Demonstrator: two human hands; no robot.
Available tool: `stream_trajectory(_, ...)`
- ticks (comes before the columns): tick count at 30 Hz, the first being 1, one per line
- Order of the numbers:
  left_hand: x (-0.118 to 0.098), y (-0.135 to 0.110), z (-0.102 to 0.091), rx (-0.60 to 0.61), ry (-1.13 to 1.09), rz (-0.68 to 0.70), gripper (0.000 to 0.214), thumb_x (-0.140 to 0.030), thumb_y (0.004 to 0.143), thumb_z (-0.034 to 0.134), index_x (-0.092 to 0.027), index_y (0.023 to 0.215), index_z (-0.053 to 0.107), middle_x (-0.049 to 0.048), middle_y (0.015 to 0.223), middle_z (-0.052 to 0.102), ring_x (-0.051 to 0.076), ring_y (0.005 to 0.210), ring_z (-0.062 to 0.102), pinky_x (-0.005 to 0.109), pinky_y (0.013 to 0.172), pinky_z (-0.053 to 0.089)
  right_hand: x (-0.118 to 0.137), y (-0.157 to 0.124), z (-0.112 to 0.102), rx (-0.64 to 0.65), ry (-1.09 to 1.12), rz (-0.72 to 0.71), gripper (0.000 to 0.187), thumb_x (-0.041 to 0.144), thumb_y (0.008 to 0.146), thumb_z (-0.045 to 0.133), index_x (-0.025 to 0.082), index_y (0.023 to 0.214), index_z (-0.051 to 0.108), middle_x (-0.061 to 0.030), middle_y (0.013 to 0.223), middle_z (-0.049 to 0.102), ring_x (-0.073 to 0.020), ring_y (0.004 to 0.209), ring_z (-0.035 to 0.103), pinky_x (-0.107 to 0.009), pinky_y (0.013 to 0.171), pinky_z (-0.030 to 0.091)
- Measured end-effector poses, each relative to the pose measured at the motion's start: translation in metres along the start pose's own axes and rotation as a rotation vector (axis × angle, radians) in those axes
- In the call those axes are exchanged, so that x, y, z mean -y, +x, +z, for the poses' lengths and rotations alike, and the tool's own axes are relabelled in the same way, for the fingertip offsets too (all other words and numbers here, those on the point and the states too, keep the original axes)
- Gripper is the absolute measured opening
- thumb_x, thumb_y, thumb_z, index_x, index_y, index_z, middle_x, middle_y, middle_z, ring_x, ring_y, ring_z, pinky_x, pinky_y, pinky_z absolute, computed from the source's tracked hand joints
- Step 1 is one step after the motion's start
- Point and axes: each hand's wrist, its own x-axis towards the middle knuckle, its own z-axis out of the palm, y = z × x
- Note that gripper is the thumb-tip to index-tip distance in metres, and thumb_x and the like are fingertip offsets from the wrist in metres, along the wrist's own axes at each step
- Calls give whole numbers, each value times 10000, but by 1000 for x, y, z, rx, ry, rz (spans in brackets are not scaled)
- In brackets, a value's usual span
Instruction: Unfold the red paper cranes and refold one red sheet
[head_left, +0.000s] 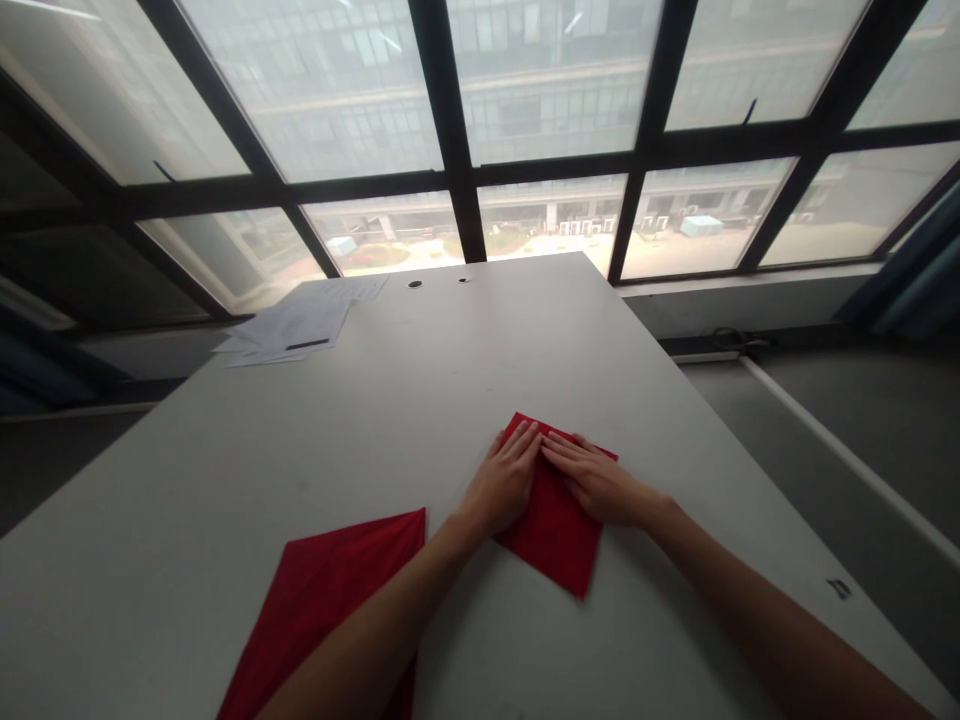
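Indoors, before a bank of windows (555, 80), a person's two hands are bearing on a small red piece (559, 525), apparently folded cloth, that is lying on the white desk (375, 430). The left hand (504, 487) is lying flat over its left side, fingers straight and close together, gripping nothing visible; the right hand (600, 482) is likewise stretching flat across from the other side, its fingertips pointing at the left's (whether they are touching is hard to tell). Both are probably pressing to keep the layers from shifting. A larger red piece (337, 570) is lying nearer the person, partly hidden by the left forearm (382, 630), seemingly placed there to leave working room.
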Motion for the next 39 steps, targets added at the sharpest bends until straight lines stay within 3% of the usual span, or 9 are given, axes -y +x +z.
stream_trajectory(3, 1, -2, 8, 48, -1, 9, 564, -310, 1017, 327, -155, 1554, 250, 80, 1616, 255, 198, 1508, 188, 448, 1229, 164, 8, 4, 7, -116, -40, 117, 731, 26, 807, 339, 132, 1530, 326, -75, 1586, 333, -163, 1486, 238, -408, 1230, 195)
stream_trajectory(6, 0, -3, 12, 46, 26, 0, 564, -300, 1022, 298, -156, 1562, 224, 79, 1626, 219, 201, 1515, 157, 467, 1231, 137, 23, 12, 25, -226, -112, 257, 688, 42, 844, 319, 61, 1532, 295, -111, 1608, 268, -195, 1505, 172, -410, 1228, 194)
stream_trajectory(12, 2, -3, 13, 49, 65, -50, 562, -301, 1017, 294, -195, 1564, 224, 43, 1633, 194, 211, 1521, 124, 532, 1222, 104, 29, 13, 42, -192, -209, 332, 604, 363, 1009, 314, 66, 1534, 295, -134, 1606, 259, -248, 1502, 190, -445, 1230, 131)
stream_trajectory(21, 8, -4, 11, 54, 92, -148, 613, -484, 1026, 262, -203, 1568, 208, 24, 1637, 172, 238, 1521, 114, 574, 1211, 102, 9, -18, 33, -123, -318, 376, 712, 534, 997, 291, 109, 1563, 217, -123, 1630, 170, -263, 1511, 146, -507, 1221, 90)
stream_trajectory(27, 8, -2, 13, 55, 48, -168, 624, -477, 1012, 306, -213, 1570, 212, 29, 1637, 178, 270, 1521, 109, 580, 1207, 97, -20, -60, 11, -28, -368, 449, 665, 485, 1015, 216, 110, 1563, 206, -119, 1624, 200, -261, 1510, 152, -560, 1208, 81)
stream_trajectory(30, 8, -1, 10, 43, 35, -157, 612, -460, 1004, 348, -220, 1558, 249, 37, 1631, 209, 285, 1515, 139, 591, 1201, 116, -16, -56, 0, -120, -387, 528, 627, 405, 1025, 176, 61, 1545, 251, -143, 1624, 190, -267, 1514, 128, -565, 1203, 106)
stream_trajectory(32, 6, 1, 4, -8, 36, -153, 564, -425, 1008, 361, -222, 1532, 316, 43, 1618, 257, 284, 1507, 176, 584, 1202, 133, -5, -43, -1, -190, -379, 448, 585, 322, 1024, 171, 73, 1547, 254, -117, 1635, 157, -241, 1521, 84, -533, 1217, 80)
stream_trajectory(35, -2, 3, -6, -173, 41, -185, 464, -287, 1022, 318, -191, 1461, 433, 56, 1579, 356, 231, 1489, 243, 482, 1226, 164, 12, -16, 7, -124, -284, 216, 564, 248, 1009, 216, 117, 1556, 255, -74, 1633, 192, -187, 1518, 101, -428, 1233, 112)
stream_trajectory(39, -18, 0, -3, -199, 9, -157, 459, -187, 1000, 313, -164, 1430, 472, 66, 1536, 431, 185, 1457, 318, 374, 1215, 230, 17, 4, 24, -76, -225, 229, 573, 328, 1013, 277, 104, 1539, 299, -101, 1618, 230, -226, 1508, 166, -448, 1228, 124)
